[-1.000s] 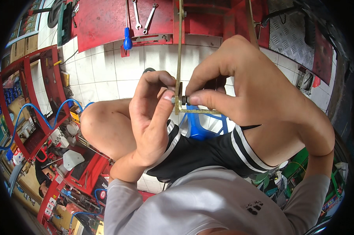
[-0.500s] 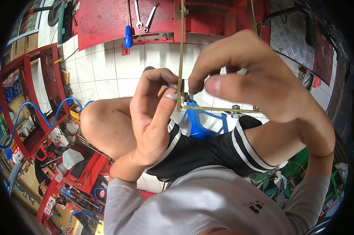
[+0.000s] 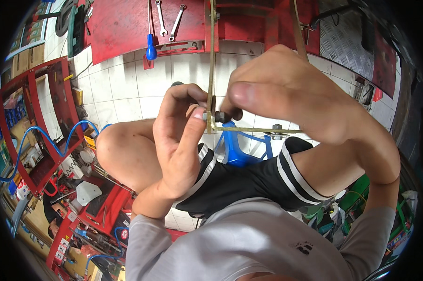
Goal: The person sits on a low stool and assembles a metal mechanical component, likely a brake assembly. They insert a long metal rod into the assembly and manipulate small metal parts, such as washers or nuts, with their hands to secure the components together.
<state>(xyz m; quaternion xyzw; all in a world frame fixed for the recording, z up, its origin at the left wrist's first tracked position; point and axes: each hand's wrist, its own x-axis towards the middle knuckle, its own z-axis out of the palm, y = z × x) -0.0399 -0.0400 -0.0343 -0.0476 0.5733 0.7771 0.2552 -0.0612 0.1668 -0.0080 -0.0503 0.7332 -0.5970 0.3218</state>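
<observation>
A thin brass-coloured metal frame [image 3: 212, 61] has an upright bar and a crossbar meeting at a corner over my lap. My left hand [image 3: 178, 140] pinches that corner, thumb pressed on the end of a small bolt [image 3: 205, 115]. My right hand [image 3: 291, 93] comes in from the right, its thumb and fingers closed on a dark nut [image 3: 220, 116] on the same bolt. A second nut [image 3: 277, 131] sits further right along the crossbar. I sit on a blue plastic stool [image 3: 242, 150], knees apart.
A red panel [image 3: 127, 28] ahead has wrenches [image 3: 169, 18] and a blue-handled screwdriver [image 3: 150, 47] hanging on it. A red tool trolley [image 3: 38, 122] with blue hoses [image 3: 57, 140] stands at my left. White tiled floor [image 3: 117, 89] lies below. Green clutter [image 3: 361, 196] sits at lower right.
My right hand has shifted and turned at the corner joint, its thumb now swung forward over the nut. My left hand has kept its pinch on the frame corner.
</observation>
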